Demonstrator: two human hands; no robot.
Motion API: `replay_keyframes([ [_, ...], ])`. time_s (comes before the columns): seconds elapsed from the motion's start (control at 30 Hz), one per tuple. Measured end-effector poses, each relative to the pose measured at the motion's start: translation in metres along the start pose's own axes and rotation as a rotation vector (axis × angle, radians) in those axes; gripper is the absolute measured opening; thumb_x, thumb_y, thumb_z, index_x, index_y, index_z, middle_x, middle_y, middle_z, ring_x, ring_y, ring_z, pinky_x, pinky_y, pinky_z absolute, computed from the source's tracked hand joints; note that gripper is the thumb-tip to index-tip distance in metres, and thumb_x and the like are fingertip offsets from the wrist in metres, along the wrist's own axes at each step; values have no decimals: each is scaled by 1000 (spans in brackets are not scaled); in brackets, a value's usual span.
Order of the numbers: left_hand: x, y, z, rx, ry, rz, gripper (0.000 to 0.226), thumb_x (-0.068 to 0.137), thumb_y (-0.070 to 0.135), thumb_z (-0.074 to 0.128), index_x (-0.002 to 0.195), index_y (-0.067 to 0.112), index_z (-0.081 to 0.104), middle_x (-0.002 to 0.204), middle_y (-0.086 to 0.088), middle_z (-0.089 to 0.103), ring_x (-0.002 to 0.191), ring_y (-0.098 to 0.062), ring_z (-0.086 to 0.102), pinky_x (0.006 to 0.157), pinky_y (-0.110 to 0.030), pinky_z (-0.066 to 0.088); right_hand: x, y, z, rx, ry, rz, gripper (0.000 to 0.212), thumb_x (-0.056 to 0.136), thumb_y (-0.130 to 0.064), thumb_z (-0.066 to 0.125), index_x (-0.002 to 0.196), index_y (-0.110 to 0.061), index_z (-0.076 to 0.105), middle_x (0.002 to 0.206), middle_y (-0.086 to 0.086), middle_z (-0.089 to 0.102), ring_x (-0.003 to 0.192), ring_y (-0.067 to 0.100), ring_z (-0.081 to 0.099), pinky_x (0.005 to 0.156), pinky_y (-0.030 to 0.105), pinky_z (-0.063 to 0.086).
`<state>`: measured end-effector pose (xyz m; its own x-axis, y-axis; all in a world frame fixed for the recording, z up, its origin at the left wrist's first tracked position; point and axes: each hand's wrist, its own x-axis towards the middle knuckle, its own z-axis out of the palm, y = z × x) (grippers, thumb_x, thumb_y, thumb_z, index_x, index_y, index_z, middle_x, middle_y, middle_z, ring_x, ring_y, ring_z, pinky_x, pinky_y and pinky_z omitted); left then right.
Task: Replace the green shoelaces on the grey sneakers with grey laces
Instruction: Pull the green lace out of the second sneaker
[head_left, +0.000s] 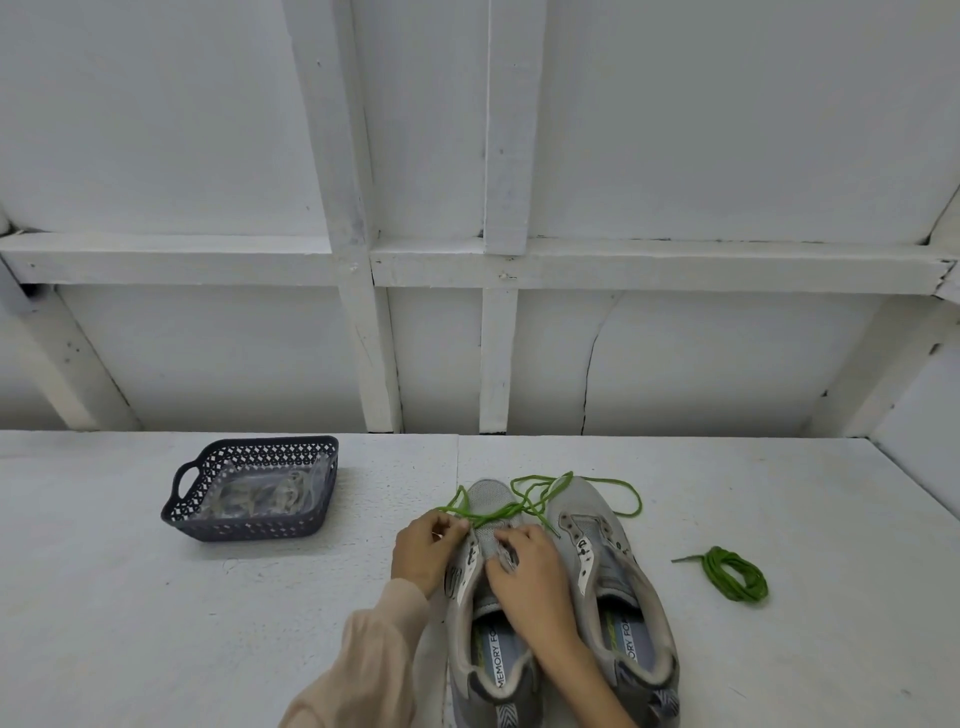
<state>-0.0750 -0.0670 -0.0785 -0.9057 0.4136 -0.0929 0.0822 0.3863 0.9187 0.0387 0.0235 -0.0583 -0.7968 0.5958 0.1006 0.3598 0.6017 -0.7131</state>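
Observation:
Two grey sneakers stand side by side on the white table, toes away from me. A green lace (540, 493) lies loose over the toes of both, still running through the lowest eyelets of the left sneaker (488, 499). My left hand (423, 551) pinches that lace at the left sneaker's left edge. On the same shoe's tongue rests my right hand (530, 571), its fingers curled at the eyelets. The right sneaker (602, 551) has bare eyelets. A coiled green lace (735, 574) lies on the table to its right.
A dark perforated plastic basket (249, 525) sits at the left of the table; inside it is a clear bag of greyish laces (265, 496). A white panelled wall rises behind the table's far edge.

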Motion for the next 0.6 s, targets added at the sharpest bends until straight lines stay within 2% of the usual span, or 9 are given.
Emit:
replay_keyframes([
  [0.07, 0, 1, -1, 21, 35, 5, 16, 88, 25, 66, 74, 19, 62, 74, 4, 64, 72, -14, 55, 63, -20, 40, 0, 1, 0, 2, 3, 1, 40, 88, -20, 56, 128, -14, 62, 123, 2, 53, 115, 15, 50, 100, 23, 38],
  [0.13, 1, 2, -3, -65, 168, -13, 15, 91, 25, 62, 79, 17, 62, 77, 2, 63, 77, -19, 56, 69, -28, 39, -1, 1, -1, 12, 1, -7, 40, 89, -20, 55, 129, -15, 60, 123, 0, 52, 114, 13, 50, 99, 20, 37],
  [0.2, 2, 6, -6, -172, 266, -28, 15, 93, 25, 59, 81, 16, 61, 79, 1, 62, 79, -21, 56, 72, -28, 37, -1, 1, -2, 16, -3, -14, 41, 90, -21, 55, 130, -15, 59, 123, 0, 52, 115, 12, 49, 100, 20, 37],
  [0.3, 4, 4, -5, -161, 169, -36, 16, 87, 30, 67, 85, 15, 64, 83, -1, 65, 82, -22, 60, 74, -29, 44, 0, 1, -1, 3, 0, -14, 41, 90, -21, 55, 130, -14, 60, 123, 1, 52, 115, 13, 49, 100, 22, 37],
  [0.4, 0, -2, 0, -77, 32, -36, 17, 78, 31, 78, 81, 17, 68, 76, 2, 67, 73, -12, 60, 62, -14, 43, 0, 1, 0, -2, 5, -16, 40, 89, -20, 55, 128, -15, 60, 123, 1, 52, 114, 14, 50, 97, 21, 38],
  [0.47, -1, -2, 1, -46, 29, 27, 12, 77, 24, 79, 74, 22, 67, 71, 6, 67, 69, -10, 59, 59, -8, 41, 0, 1, 0, -7, 10, -17, 39, 89, -21, 55, 128, -15, 61, 122, 1, 52, 113, 14, 50, 97, 21, 38],
  [0.53, -1, 0, 1, -59, 152, 69, 10, 81, 19, 74, 75, 21, 67, 69, 5, 66, 69, -12, 60, 62, -12, 41, 0, 1, 0, -6, 7, -18, 39, 89, -20, 55, 128, -14, 60, 121, 1, 52, 113, 14, 50, 97, 21, 38],
  [0.6, -1, 4, -1, -159, 343, 70, 6, 86, 18, 69, 81, 16, 66, 71, 0, 65, 71, -19, 60, 67, -24, 43, -1, 2, 0, 4, -2, -21, 40, 90, -20, 54, 129, -15, 60, 121, 0, 52, 113, 13, 49, 97, 19, 36],
])
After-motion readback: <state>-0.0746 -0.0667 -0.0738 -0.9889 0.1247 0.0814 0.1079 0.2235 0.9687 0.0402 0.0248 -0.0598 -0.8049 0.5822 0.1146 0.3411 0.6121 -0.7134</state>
